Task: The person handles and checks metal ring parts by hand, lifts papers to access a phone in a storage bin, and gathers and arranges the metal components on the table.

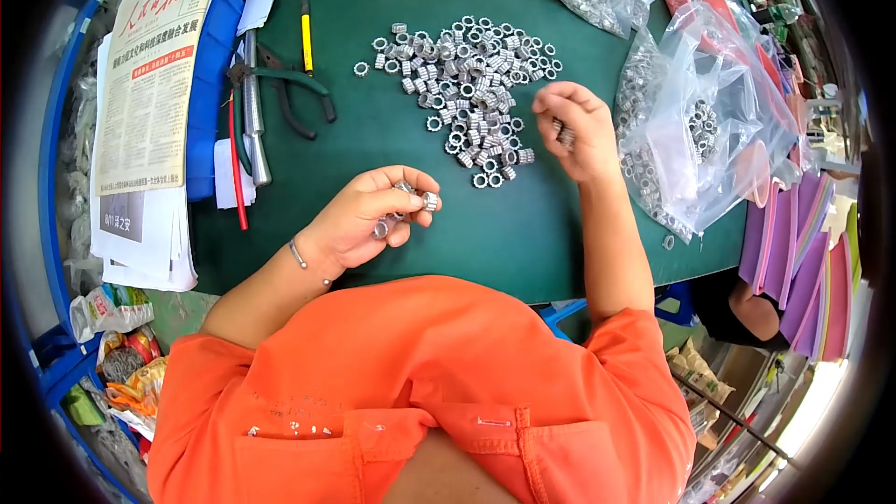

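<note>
My left hand (369,215) is closed around several small toothed metal rings (430,201), one pinched near the thumb and others lying against the curled fingers. On the right side of the pile, my right hand (579,131) is raised with its fingers curled; a few grey metal rings (563,133) show in its palm. Between and beyond the hands spreads a loose heap of toothed metal rings (467,79) on the green tabletop (373,0). Some rings stand on edge, others lie flat.
Clear plastic bags of metal rings (644,121) lie at the right. Pliers (294,84), a yellow cutter knife (306,33) and a red pen-like stick (237,163) lie at the left, beside a blue bin (210,84) with a newspaper (149,75). Purple folders (793,252) stand at the right edge.
</note>
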Available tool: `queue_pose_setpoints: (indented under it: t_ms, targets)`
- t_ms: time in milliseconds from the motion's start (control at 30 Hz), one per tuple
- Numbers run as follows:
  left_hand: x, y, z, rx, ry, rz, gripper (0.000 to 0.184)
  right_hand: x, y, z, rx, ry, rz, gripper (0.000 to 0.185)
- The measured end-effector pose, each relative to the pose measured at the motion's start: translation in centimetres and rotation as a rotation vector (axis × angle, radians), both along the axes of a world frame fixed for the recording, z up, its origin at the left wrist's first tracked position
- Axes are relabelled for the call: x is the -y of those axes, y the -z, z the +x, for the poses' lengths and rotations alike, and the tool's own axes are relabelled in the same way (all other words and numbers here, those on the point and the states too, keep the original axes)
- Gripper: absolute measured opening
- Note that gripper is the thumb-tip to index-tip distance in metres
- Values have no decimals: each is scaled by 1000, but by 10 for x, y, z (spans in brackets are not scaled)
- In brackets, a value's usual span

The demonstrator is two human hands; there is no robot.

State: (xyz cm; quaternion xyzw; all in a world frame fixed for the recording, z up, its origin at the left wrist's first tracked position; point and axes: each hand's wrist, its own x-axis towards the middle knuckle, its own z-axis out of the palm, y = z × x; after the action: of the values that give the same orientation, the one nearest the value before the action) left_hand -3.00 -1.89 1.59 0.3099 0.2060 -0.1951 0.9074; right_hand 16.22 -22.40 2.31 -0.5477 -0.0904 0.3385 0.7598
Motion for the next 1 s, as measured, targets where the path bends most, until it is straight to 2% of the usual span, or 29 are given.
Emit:
queue_pose_setpoints:
  t_ms: [67, 133, 333, 400, 433, 467, 533, 600, 667, 733, 800, 867, 900, 1000]
  targets:
    - [1, 0, -1, 1, 1, -4, 15, -23, -8, -10, 346, -13, -516, 13]
    - [0, 0, -1, 0, -2, -12, 15, -34, 10, -11, 957, 34, -651, 17]
    - [-3, 2, -3, 1, -15, -16, 14, -36, 5, -14, 954, -42, -711, 15]
    - [-3, 3, -2, 9, -4, -18, 14, -32, 16, -15, 825, 57, -555, 12]
    - [-3, 4, -2, 12, 3, -22, 14, -30, 10, -18, 499, 33, -481, 13]
    - [-3, 3, -1, 12, 0, -24, 14, -26, 10, -16, 500, 30, -481, 13]
    - [-2, 2, 0, 28, -2, -24, 15, -15, 9, -9, -144, -15, 94, 14]
    - [-3, 2, 0, 28, 1, -28, 15, -14, 6, -7, -319, 23, 306, 14]
    - [-3, 1, -1, 26, 2, -30, 16, -21, -6, -11, -217, 45, 171, 13]
    - [-2, 1, 0, 29, 8, -16, 16, -31, -5, -14, 123, -40, -300, 13]
    - [-1, 0, 1, 27, -1, 3, 15, -48, -9, -25, 573, -53, -662, 13]
    - [0, -1, 1, 23, -13, 23, 15, -55, -7, -30, 1103, -85, -778, 14]
    - [0, -1, 1, 35, -25, 39, 15, -56, -13, -32, 1037, -153, -864, 15]
    - [0, -3, 2, 46, -64, 75, 16, -57, -9, -30, 1105, -158, -797, 17]
